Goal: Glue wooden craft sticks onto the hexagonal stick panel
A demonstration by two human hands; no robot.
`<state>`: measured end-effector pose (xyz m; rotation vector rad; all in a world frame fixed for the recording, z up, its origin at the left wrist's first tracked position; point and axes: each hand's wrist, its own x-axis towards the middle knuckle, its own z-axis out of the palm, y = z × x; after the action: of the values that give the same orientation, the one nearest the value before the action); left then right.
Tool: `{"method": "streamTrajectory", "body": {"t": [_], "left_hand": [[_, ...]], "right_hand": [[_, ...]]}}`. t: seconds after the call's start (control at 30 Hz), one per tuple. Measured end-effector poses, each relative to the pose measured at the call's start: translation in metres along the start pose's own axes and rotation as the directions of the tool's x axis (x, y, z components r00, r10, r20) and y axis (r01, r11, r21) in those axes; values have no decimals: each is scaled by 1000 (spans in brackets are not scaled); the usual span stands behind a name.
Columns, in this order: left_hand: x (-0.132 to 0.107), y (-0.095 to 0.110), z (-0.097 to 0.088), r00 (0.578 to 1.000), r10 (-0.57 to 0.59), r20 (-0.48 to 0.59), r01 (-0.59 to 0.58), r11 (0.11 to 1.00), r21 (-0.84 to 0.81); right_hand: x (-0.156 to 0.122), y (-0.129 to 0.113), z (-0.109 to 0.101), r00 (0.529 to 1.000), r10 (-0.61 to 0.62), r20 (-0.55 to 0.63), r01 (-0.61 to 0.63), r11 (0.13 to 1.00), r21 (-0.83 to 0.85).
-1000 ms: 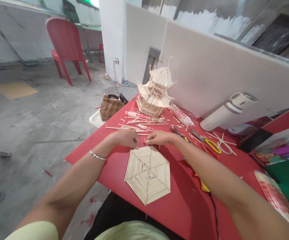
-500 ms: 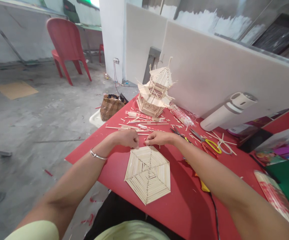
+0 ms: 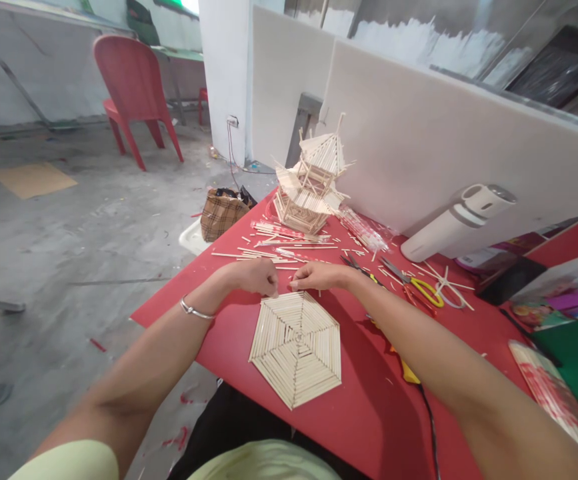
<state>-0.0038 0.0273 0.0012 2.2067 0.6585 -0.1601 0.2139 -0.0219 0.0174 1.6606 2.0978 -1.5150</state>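
A hexagonal panel of pale wooden sticks (image 3: 313, 353), laid in rings around a centre, rests flat on the red table. My left hand (image 3: 257, 276), a bracelet on its wrist, is closed at the panel's far left corner. Facing it across a small gap, my right hand (image 3: 319, 275) has thumb and fingertips pinched together just beyond the far edge. Whatever either hand holds is too small or hidden to make out. Loose sticks (image 3: 261, 254) lie just past my hands.
A small pagoda-like stick model (image 3: 309, 183) stands at the table's far corner. Yellow-handled scissors (image 3: 426, 292) and pliers (image 3: 356, 264) lie to the right. Under my right forearm is a yellow tool (image 3: 409, 373) with a black cord. A white bottle (image 3: 449, 227) stands by the partition.
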Motion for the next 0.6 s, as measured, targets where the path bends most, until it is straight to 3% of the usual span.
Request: {"method": "streamTrajectory", "body": {"t": [0.6], "left_hand": [[0, -2, 0, 1000, -10, 4, 10, 1000, 7]], "right_hand": [[0, 0, 0, 1000, 20, -14, -21, 1000, -15]]}}
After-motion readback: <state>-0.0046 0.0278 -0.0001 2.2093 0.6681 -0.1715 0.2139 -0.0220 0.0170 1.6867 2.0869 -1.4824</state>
